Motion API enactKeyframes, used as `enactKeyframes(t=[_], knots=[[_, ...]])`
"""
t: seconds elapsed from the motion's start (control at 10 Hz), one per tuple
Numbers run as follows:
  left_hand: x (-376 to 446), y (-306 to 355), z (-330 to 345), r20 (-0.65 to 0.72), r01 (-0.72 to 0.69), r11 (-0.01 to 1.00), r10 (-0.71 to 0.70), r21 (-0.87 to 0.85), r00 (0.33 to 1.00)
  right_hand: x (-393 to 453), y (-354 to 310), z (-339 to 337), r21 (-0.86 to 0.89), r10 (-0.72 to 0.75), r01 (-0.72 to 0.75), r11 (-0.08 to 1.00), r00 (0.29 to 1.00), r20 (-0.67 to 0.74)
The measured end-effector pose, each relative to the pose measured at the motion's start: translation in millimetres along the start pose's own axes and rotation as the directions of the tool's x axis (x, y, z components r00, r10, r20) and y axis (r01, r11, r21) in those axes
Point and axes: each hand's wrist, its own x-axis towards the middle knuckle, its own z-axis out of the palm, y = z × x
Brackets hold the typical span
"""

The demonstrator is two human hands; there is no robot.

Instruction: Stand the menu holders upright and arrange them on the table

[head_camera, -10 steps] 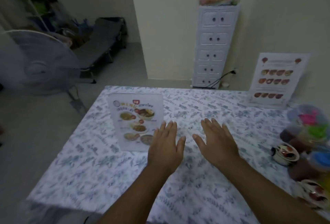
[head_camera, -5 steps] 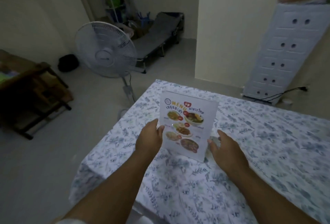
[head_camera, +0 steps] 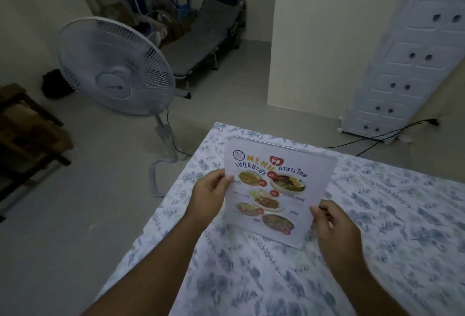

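A clear acrylic menu holder (head_camera: pixel 276 190) with a white food menu inside stands near the far left corner of the table (head_camera: pixel 377 215), which wears a blue floral cloth. The menu's printed face is toward me. My left hand (head_camera: pixel 210 193) pinches the holder's left edge, thumb on the front. My right hand (head_camera: pixel 332 222) grips its lower right edge near the base. The holder's bottom edge looks to be on or just above the cloth; I cannot tell which.
A white standing fan (head_camera: pixel 115 69) is on the floor left of the table, its cord trailing near the table corner. A white drawer tower (head_camera: pixel 407 64) stands against the wall at the right, a black cable (head_camera: pixel 377 137) running from it. A folding cot (head_camera: pixel 201 41) lies in the back room.
Both hands went from lying flat on the cloth to gripping the menu holder's two sides. My view swung left, so the second menu and the cups at the right are out of sight.
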Motion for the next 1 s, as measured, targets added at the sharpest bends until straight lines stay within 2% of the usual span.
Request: enactKeyframes(t=[0.1, 0.2, 0.4, 0.6, 0.8, 0.9, 1.0], knots=[[51, 5, -22, -0.019, -0.011, 0.999, 0.011, -0.044, 1.0, 37, -22, 36, 0.071, 0.001, -0.001, 0.997, 1.0, 0.001], [135, 7, -47, 0.02, -0.01, 0.998, 0.011, -0.054, 1.0, 100, -47, 89, 0.114, 0.017, -0.015, 0.993, 1.0, -0.016], [239, 3, -60, 0.03, -0.023, 0.995, 0.025, -0.093, 0.999, 185, -57, 148, 0.109, 0.014, -0.006, 0.994, 0.997, -0.076], [278, -17, -60, 0.039, -0.035, 0.997, 0.037, -0.07, 0.999, 212, -46, 171, 0.059, -0.032, 0.037, 0.998, 0.996, -0.078], [277, -25, -56, 0.003, -0.105, 0.994, 0.105, -0.026, 0.994, 212, -41, 171, 0.06, -0.039, 0.045, 0.997, 0.995, -0.09], [269, -14, -56, -0.029, -0.122, 0.99, 0.124, 0.066, 0.992, 210, -50, 162, 0.049, -0.011, 0.015, 0.999, 0.998, -0.069], [244, 8, -55, -0.154, -0.108, 0.98, 0.134, 0.164, 0.979, 199, -64, 135, -0.076, 0.046, -0.043, 0.996, 0.998, 0.041]])
